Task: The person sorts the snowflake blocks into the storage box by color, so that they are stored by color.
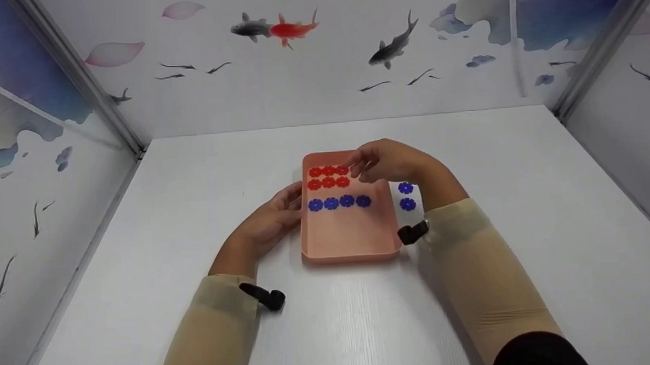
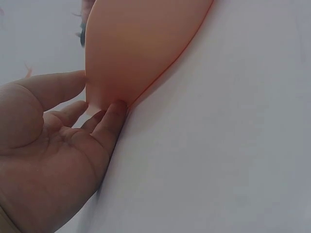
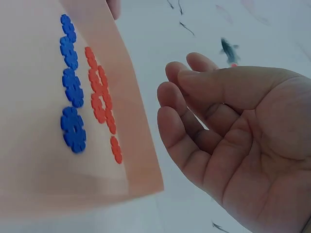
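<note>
A pink rectangular tray lies on the white table. Red flower-shaped plastic discs form rows at its far end, and a row of blue flower-shaped discs crosses its middle. Against the tray's left outer wall rests my left hand, with thumb and fingertips touching the wall and rim in the left wrist view. My right hand hovers over the far right part of the tray, fingers loosely bent. In the right wrist view nothing shows between the fingers of that hand.
Two more blue discs lie on the table right of the tray, beside my right forearm. White panels painted with fish enclose the table at the back and sides, with metal posts at the corners.
</note>
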A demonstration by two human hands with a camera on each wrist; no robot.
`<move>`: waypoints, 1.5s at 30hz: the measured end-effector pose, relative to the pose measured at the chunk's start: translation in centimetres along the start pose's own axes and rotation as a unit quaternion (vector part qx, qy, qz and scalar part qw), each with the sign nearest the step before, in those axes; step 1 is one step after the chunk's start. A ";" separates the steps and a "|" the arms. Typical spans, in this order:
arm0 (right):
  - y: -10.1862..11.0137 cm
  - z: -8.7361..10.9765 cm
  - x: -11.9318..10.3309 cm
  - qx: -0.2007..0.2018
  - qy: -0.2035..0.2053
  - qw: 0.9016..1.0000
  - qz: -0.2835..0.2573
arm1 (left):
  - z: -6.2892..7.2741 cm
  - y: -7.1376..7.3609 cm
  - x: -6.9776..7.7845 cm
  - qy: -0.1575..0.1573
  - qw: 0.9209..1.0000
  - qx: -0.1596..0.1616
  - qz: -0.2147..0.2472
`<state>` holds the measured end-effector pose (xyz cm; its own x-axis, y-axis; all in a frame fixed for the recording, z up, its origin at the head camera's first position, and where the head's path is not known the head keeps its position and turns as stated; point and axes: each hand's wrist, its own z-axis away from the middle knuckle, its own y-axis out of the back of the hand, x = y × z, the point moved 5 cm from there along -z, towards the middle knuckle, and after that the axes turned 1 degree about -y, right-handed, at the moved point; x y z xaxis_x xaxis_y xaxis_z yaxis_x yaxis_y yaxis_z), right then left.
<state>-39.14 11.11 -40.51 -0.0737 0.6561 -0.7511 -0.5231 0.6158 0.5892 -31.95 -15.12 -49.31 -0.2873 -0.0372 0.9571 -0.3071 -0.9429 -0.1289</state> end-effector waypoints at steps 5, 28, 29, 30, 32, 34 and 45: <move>1.6 1.3 1.6 0.017 -0.005 1.000 -0.004 | 0.0 0.0 0.0 0.006 1.000 0.004 0.001; 4.5 2.6 9.6 0.074 -0.077 0.994 -0.025 | 0.0 0.0 0.0 0.002 1.000 0.000 0.003; 4.4 2.5 9.9 0.074 -0.081 0.994 -0.021 | 0.0 0.0 0.1 0.004 1.000 0.001 0.003; 4.3 2.4 10.2 0.074 -0.084 0.994 -0.015 | 0.0 0.0 0.1 0.006 1.000 0.003 0.003; 4.1 2.2 10.6 0.073 -0.088 0.993 -0.007 | 0.0 0.0 0.1 0.008 1.000 0.005 0.003; 4.0 2.1 11.0 0.076 -0.089 0.993 -0.003 | 0.0 0.0 0.1 0.008 1.000 0.005 0.003; 3.3 2.0 11.7 0.068 -0.097 0.993 0.021 | -0.1 -0.1 0.2 -0.004 1.000 -0.015 -0.001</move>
<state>-40.01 21.71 -46.79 0.0786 0.7457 -0.6616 -0.4034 0.6307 0.6629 -32.06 -15.02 -49.17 -0.2798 -0.0379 0.9593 -0.3345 -0.9327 -0.1344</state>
